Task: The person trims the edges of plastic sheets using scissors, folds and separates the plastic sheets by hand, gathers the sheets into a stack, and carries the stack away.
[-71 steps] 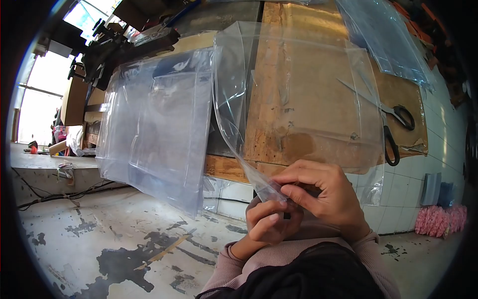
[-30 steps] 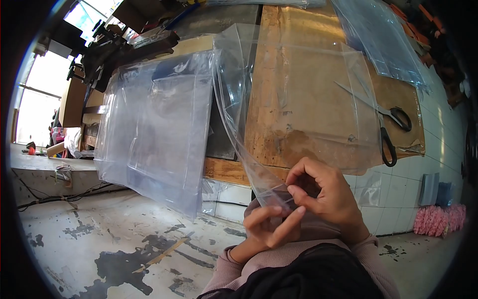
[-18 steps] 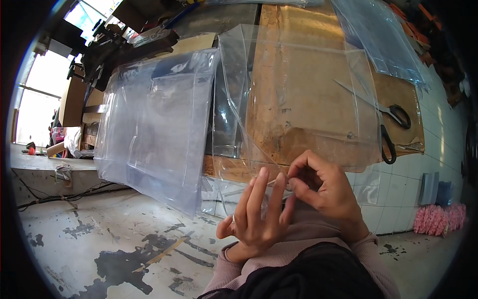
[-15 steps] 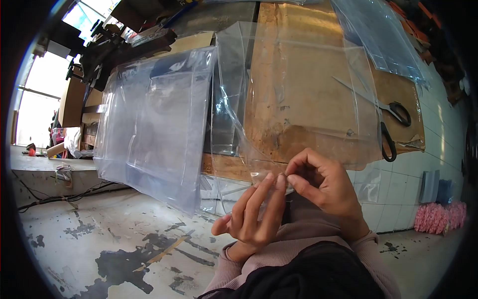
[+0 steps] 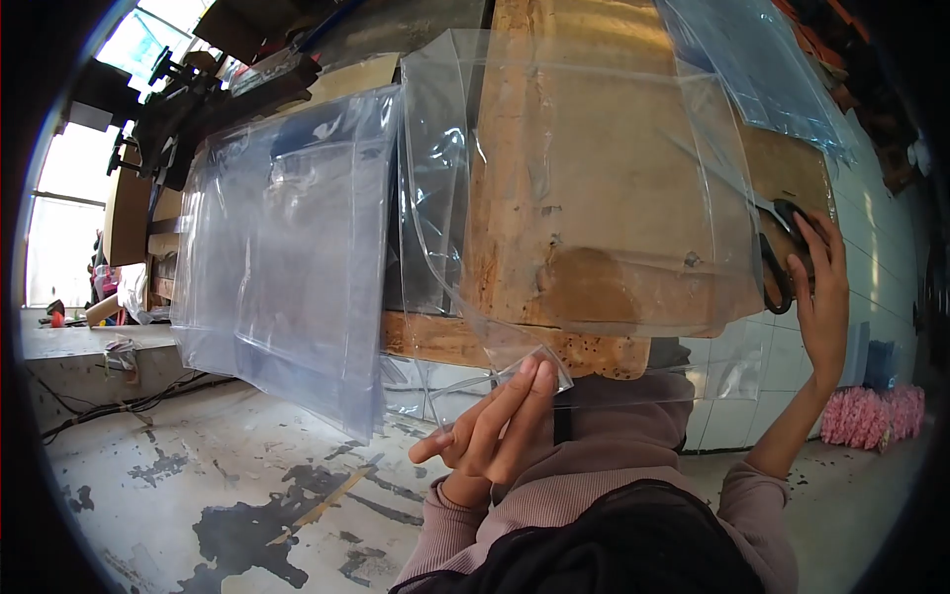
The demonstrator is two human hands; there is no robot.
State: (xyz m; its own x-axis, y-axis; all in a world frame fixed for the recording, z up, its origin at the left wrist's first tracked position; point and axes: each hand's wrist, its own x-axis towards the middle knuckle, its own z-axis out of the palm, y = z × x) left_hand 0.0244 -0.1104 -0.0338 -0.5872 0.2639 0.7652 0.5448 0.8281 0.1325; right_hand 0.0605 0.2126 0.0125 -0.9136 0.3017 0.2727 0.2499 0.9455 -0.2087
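Observation:
My left hand [image 5: 505, 421] is closed, pinching the lower corner of a clear plastic sheet [image 5: 594, 178] between thumb and fingertips near my waist. The rest of that sheet lies over a wooden board [image 5: 435, 335], its near edge hanging past the front. At the right, my right hand [image 5: 823, 297] reaches to black-handled scissors [image 5: 778, 282]. Its fingertips are at the upper handle loop, with fingers stretched and thumb apart. Part of the scissors' blades lies beneath the clear plastic.
A stack of clear plastic covers [image 5: 287, 228] lies at the left, overhanging the front. More bluish plastic [image 5: 757, 74] is at the upper right. A dark metal clamp-like device [image 5: 198, 129] stands at the upper left. Pink bundles [image 5: 871, 416] sit on the floor at right.
My right hand has left the sheet's corner and moved right to the scissors' handles. My left hand still pinches the corner. The view has shifted slightly.

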